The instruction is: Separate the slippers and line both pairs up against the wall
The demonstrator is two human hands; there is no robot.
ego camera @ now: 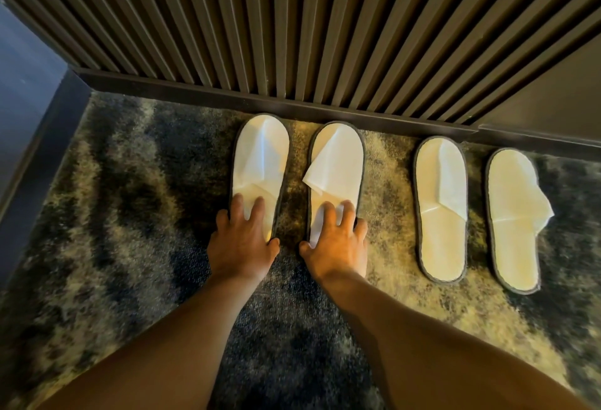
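Note:
Several flat white slippers with dark trim lie on the carpet, toes toward the slatted wall (325,35). My left hand (242,240) rests fingers spread on the heel of the leftmost slipper (260,155). Pressing on the heel of the second slipper (338,162) is my right hand (335,240). That slipper's upper flap is folded askew. Further right lie the third slipper (440,208) and the fourth slipper (512,221), untouched, a little back from the baseboard. A flap sticks out to the right of the fourth.
A dark baseboard (292,107) runs along the foot of the wall. The mottled dark and cream carpet (130,198) covers the floor. A dark blue wall panel (29,100) closes off the left side.

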